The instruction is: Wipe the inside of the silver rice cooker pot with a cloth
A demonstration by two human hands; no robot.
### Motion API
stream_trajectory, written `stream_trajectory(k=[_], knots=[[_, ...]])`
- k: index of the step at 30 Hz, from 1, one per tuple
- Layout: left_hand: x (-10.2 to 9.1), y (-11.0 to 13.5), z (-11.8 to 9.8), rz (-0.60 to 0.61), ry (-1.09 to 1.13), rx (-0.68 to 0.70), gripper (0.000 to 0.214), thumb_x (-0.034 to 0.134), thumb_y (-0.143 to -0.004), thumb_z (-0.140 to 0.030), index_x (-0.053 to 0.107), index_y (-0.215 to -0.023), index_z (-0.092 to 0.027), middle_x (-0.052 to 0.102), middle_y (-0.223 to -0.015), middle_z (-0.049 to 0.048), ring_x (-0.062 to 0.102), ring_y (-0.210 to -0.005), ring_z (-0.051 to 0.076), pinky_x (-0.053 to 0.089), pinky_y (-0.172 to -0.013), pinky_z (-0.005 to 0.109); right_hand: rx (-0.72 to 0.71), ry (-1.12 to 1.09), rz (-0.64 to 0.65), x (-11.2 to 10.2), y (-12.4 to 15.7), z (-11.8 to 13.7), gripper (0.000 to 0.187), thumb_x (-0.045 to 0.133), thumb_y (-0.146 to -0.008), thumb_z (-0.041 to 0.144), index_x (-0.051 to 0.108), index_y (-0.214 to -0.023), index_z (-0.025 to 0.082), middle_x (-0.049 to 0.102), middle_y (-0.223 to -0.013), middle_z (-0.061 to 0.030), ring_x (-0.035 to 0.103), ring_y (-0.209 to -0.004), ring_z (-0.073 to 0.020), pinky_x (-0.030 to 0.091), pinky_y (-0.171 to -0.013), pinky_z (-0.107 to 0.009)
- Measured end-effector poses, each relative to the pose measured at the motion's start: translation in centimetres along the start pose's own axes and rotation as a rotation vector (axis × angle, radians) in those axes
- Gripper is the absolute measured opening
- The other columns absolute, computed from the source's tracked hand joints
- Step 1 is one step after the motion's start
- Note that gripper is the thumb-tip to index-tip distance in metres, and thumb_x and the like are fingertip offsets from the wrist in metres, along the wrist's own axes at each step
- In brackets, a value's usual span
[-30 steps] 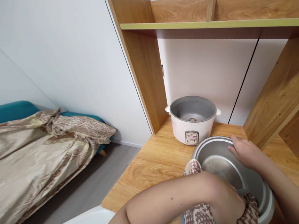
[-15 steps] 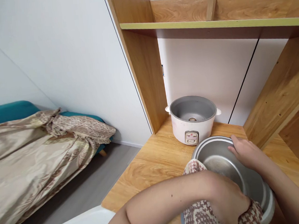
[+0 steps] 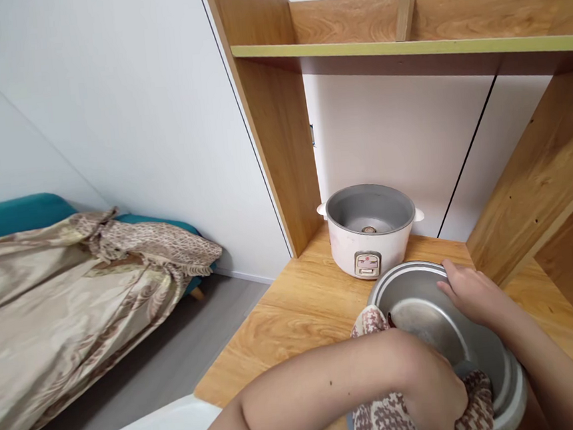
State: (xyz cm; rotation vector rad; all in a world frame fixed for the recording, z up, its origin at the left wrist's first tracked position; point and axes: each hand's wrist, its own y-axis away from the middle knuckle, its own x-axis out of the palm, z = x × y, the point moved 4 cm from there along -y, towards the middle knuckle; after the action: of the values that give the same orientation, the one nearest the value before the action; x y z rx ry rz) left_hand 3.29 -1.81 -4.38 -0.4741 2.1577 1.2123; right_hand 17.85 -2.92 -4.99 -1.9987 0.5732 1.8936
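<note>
A silver metal inner pot (image 3: 428, 310) lies tilted on the wooden desk (image 3: 294, 308), its opening facing up and left. My right hand (image 3: 468, 293) grips the pot's far rim, fingers curled over the edge. My left hand (image 3: 431, 376) is closed on a brown-and-white patterned cloth (image 3: 385, 420) and presses it inside the pot's near side. Part of the cloth sticks out over the rim at the left. Behind the pot stands a white rice cooker body (image 3: 371, 231), open, with a grey inside and no pot in it.
A wooden shelf unit (image 3: 278, 122) rises on the left of the desk, with a shelf overhead and a slanted wooden panel (image 3: 538, 173) on the right. To the left lies a teal sofa (image 3: 15, 213) covered with a beige blanket (image 3: 61, 281), on a grey floor.
My left hand with the cloth has shifted slightly inside the pot, first a little right, then back. My right hand and the pot have stayed put.
</note>
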Motion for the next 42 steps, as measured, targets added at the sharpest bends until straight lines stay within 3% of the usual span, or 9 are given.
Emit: stream_trajectory(k=[9, 13, 19, 26, 29, 35, 38, 42], knots=[[0.0, 0.5, 0.0, 0.015, 0.023, -0.051, 0.024, 0.063, -0.062, -0.036, 0.062, -0.076, -0.017, 0.060, -0.058, 0.0042, 0.061, -0.057, 0.022, 0.046, -0.050, 0.032, -0.003, -0.001, -0.001, 0.0, 0.0, 0.0, 0.014, 0.039, -0.099, 0.028, 0.045, -0.102, 0.017, 0.067, -0.098, -0.0143, 0.065, -0.088, -0.0298, 0.031, -0.062, -0.032], [-0.4, 0.5, -0.1, -0.075, -0.009, 0.008, 0.034, 0.065, -0.061, -0.036, 0.064, -0.087, -0.015, 0.064, -0.069, 0.0072, 0.060, -0.059, 0.021, 0.049, -0.053, 0.032, -0.005, -0.005, 0.002, -0.1, 0.0, 0.0, 0.014, 0.039, -0.099, 0.028, 0.045, -0.102, 0.017, 0.067, -0.098, -0.0145, 0.065, -0.087, -0.0296, 0.031, -0.062, -0.032], [-0.5, 0.2, 0.0, -0.149, 0.047, 0.093, 0.025, 0.064, -0.061, -0.038, 0.064, -0.079, -0.019, 0.060, -0.059, 0.0020, 0.059, -0.055, 0.020, 0.048, -0.054, 0.031, 0.003, -0.010, 0.000, 0.1, 0.1, -0.1, 0.014, 0.039, -0.099, 0.029, 0.045, -0.100, 0.017, 0.067, -0.095, -0.0130, 0.065, -0.086, -0.0291, 0.030, -0.061, -0.032], [-0.6, 0.9, -0.5, 0.035, -0.050, -0.072, 0.053, 0.062, -0.066, -0.037, 0.066, -0.107, -0.004, 0.071, -0.085, 0.0145, 0.064, -0.068, 0.023, 0.049, -0.056, 0.032, 0.000, -0.013, -0.001, 0.2, -0.1, -0.2, 0.013, 0.039, -0.098, 0.029, 0.046, -0.101, 0.017, 0.066, -0.100, -0.0141, 0.065, -0.089, -0.0294, 0.032, -0.063, -0.033], [-0.5, 1.0, -0.6, 0.091, -0.053, -0.085, 0.054, 0.061, -0.067, -0.036, 0.066, -0.107, -0.001, 0.072, -0.089, 0.0170, 0.065, -0.071, 0.023, 0.049, -0.057, 0.031, -0.004, -0.011, 0.003, 0.1, -0.1, -0.1, 0.014, 0.039, -0.098, 0.028, 0.046, -0.102, 0.016, 0.067, -0.100, -0.0148, 0.065, -0.090, -0.0291, 0.032, -0.064, -0.033], [-0.1, 0.3, -0.1, 0.063, -0.011, -0.075, 0.054, 0.062, -0.062, -0.039, 0.070, -0.103, -0.005, 0.073, -0.083, 0.0146, 0.066, -0.070, 0.025, 0.049, -0.058, 0.033, -0.002, -0.007, 0.003, -0.1, 0.1, 0.1, 0.015, 0.038, -0.099, 0.029, 0.046, -0.102, 0.016, 0.067, -0.099, -0.0148, 0.065, -0.088, -0.0297, 0.032, -0.063, -0.033], [0.0, 0.3, -0.1, 0.087, -0.017, -0.084, 0.064, 0.063, -0.061, -0.043, 0.067, -0.110, -0.001, 0.072, -0.089, 0.0171, 0.066, -0.073, 0.025, 0.048, -0.058, 0.033, -0.002, -0.008, 0.005, -0.1, 0.0, 0.1, 0.015, 0.038, -0.098, 0.028, 0.046, -0.101, 0.016, 0.067, -0.100, -0.0150, 0.065, -0.089, -0.0295, 0.033, -0.064, -0.033], [-0.1, 0.4, -0.1, 0.067, -0.062, -0.094, 0.062, 0.063, -0.062, -0.043, 0.067, -0.109, -0.003, 0.072, -0.094, 0.0173, 0.065, -0.073, 0.024, 0.049, -0.057, 0.031, -0.005, -0.012, 0.006, 0.0, -0.1, -0.1, 0.015, 0.038, -0.098, 0.029, 0.046, -0.101, 0.017, 0.067, -0.099, -0.0141, 0.065, -0.090, -0.0294, 0.033, -0.064, -0.033]])
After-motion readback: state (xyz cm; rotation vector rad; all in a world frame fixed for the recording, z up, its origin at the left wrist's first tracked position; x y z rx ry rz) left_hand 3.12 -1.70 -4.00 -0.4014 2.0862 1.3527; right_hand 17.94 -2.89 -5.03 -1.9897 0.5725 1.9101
